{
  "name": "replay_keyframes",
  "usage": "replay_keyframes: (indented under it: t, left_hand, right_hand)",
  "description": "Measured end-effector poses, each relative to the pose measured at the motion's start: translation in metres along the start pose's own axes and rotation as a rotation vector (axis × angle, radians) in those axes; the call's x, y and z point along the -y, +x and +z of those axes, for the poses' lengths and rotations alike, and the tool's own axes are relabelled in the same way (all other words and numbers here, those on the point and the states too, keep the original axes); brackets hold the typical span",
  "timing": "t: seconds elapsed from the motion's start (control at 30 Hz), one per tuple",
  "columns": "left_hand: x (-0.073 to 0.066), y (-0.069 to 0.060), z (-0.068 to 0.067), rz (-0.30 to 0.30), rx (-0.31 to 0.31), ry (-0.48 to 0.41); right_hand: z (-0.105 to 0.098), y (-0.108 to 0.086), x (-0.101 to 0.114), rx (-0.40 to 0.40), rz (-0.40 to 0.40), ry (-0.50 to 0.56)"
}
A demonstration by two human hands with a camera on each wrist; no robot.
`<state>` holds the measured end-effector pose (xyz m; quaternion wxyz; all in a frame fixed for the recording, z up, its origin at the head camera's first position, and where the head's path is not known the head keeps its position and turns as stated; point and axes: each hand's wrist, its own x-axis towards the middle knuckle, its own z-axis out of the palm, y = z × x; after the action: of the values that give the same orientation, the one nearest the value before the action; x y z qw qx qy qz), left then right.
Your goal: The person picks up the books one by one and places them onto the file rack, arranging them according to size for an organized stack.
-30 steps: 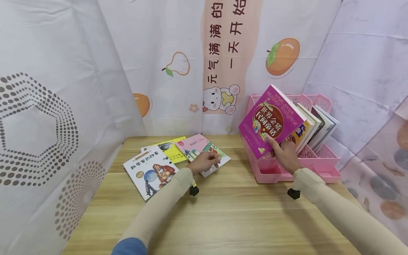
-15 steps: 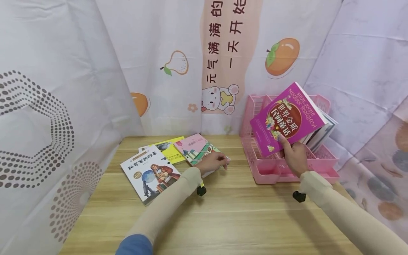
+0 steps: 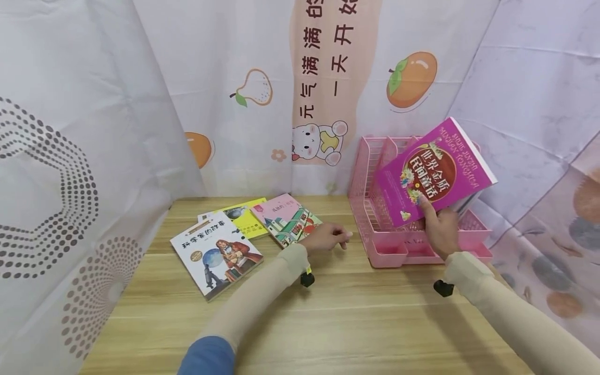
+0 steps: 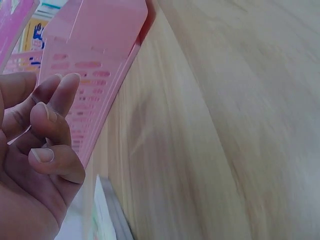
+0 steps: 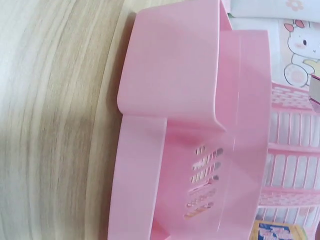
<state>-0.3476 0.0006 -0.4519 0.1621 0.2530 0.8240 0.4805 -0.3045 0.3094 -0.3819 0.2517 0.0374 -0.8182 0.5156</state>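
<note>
A white book (image 3: 215,255) lay by the left edge of the tabletop (image 3: 347,323). Beside a pink book (image 3: 285,216), the left hand (image 3: 326,238) hung with fingers loosely bent, free. The right hand (image 3: 440,232) gripped a purple book (image 3: 436,174) by its lower edge, thumb on the cover, tilted before a pink rack (image 3: 388,260) at the tabletop's far right corner; an orange book (image 4: 31,36) showed inside.

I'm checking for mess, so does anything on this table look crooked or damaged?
No damage or spills show. The white book lies slanted partly over the yellow book, not squared up, so it looks untidy; the purple book also tilts in the right hand.
</note>
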Motion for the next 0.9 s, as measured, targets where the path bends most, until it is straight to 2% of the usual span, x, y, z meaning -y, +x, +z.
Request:
replay_keyframes:
  t: [0.23,0.43,0.53,0.67,0.9]
  left_hand:
    - [-0.007,0.015,0.018,0.029,0.008,-0.033]
    - [-0.015,0.022,0.031,0.022,-0.017,-0.044]
    - [-0.021,0.024,0.035,0.046,-0.027,-0.054]
    - [-0.029,0.028,0.042,0.089,-0.037,-0.044]
    - [-0.034,0.041,0.053,0.13,-0.085,-0.047]
  right_hand:
    - [-0.011,-0.002,0.002,-0.036,0.002,-0.032]
    - [-0.019,-0.007,0.011,-0.053,0.006,-0.045]
    - [-0.023,-0.007,0.009,-0.051,-0.001,-0.037]
    - [-0.026,-0.002,-0.006,-0.058,-0.004,-0.022]
    - [-0.027,-0.005,0.003,-0.077,-0.004,-0.021]
